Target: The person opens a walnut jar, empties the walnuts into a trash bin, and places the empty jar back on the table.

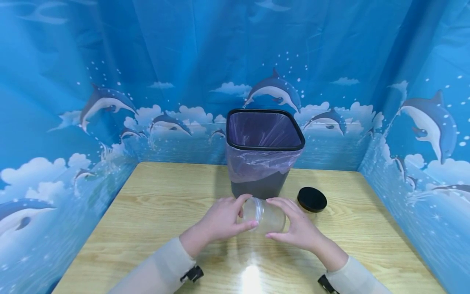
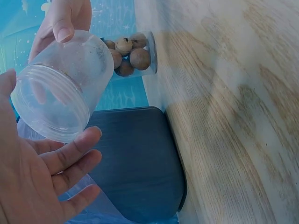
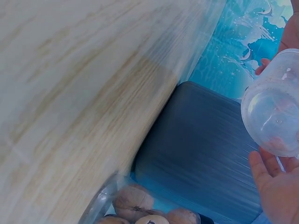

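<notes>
A clear plastic jar (image 1: 273, 220), without a lid, lies sideways in the air between both hands, in front of the bin. Its threaded mouth points left, towards my left hand (image 1: 222, 220), whose thumb and fingers span the rim. My right hand (image 1: 299, 228) holds the base end between thumb and fingers. Small specks mark the wall of the jar (image 2: 91, 63) in the left wrist view, and no contents show inside. Seen from the right wrist, the round base of the jar (image 3: 268, 112) faces the camera, above the fingers of my right hand (image 3: 282, 191).
A dark bin (image 1: 257, 190) with a purple liner stands behind the hands. Right of it is a second clear jar under a black lid (image 1: 312, 199), with several round brown balls (image 2: 139, 59) inside. A dolphin-print curtain (image 1: 183, 53) surrounds the wooden table (image 1: 158, 192).
</notes>
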Tool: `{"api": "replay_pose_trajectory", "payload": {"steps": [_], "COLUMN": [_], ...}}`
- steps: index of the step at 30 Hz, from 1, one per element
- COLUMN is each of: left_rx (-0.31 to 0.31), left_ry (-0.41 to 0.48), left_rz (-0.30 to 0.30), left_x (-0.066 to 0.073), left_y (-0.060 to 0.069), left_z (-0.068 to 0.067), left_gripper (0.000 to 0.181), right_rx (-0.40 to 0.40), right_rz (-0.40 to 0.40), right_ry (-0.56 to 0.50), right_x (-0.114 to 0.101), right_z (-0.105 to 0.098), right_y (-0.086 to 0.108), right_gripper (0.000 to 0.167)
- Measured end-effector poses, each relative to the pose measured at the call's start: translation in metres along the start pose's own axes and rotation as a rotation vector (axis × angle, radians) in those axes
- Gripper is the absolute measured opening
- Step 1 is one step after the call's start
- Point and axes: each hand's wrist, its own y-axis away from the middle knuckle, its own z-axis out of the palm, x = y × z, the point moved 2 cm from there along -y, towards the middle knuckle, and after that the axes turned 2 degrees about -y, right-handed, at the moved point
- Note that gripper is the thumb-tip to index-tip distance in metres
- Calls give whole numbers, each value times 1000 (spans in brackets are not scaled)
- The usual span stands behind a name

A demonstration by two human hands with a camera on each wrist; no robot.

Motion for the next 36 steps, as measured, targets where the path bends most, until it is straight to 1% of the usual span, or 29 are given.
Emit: {"api": "replay_pose_trajectory", "payload": {"steps": [4,7,11,21,28,32,34,36], "left_rx": [-23,-27,-22,-24,-9,3,11,23], "left_ry": [10,22,34,29,27,29,29,26], "left_rz": [3,19,56,162,206,207,188,156], "left_x": [0,-1,-3,-4,-4,-3,-2,-2], "left_y": [0,0,1,2,3,3,3,3], "left_z": [0,-1,-2,-9,-10,-10,-9,-8], "left_gripper": [86,88,89,88,90,94,95,95], "right_rx": [5,8,6,1,5,-2,-6,-7], "right_rz": [-5,-7,-9,-8,-7,6,12,16], "right_ry": [2,7,10,14,13,13,13,15], "right_x": [0,0,1,1,1,1,1,1], "right_z": [0,0,-1,-1,-1,-1,0,0], "right_y": [0,0,0,-1,0,0,0,1], "right_gripper": [86,86,85,85,85,85,85,85]}}
